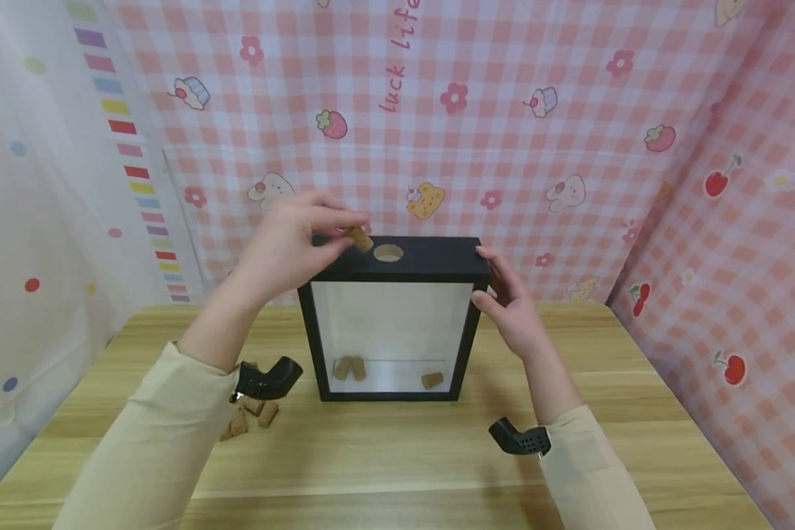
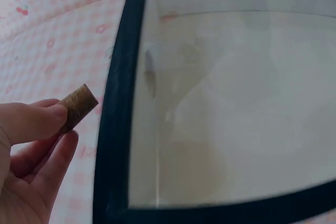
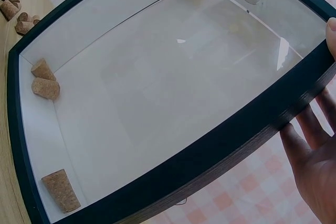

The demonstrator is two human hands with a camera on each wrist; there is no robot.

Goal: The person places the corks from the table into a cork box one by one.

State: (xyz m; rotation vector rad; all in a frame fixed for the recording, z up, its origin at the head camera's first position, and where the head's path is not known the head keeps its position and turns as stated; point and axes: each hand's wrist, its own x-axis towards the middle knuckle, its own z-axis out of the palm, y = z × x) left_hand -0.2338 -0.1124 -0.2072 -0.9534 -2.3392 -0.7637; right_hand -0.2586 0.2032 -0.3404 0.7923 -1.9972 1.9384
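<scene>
A black shadow box frame (image 1: 310, 331) with a clear front stands upright on the table, a round hole (image 1: 389, 253) in its top. Between thumb and fingers, my left hand (image 1: 298, 235) pinches a cork (image 1: 360, 238) just left of that hole. The same cork (image 2: 80, 107) shows in the left wrist view beside the frame's edge. My right hand (image 1: 513, 309) grips the frame's upper right corner, thumb at the front and fingers around the side. Inside at the bottom lie two corks (image 3: 44, 80) at the left and another cork (image 3: 61, 191) at the right.
Several loose corks (image 1: 267, 414) lie on the wooden table (image 1: 384, 464) left of the frame, partly hidden by my left sleeve and its wrist camera (image 1: 268, 379). Another wrist camera (image 1: 520, 437) is on my right sleeve. A checked pink curtain (image 1: 503, 147) hangs behind.
</scene>
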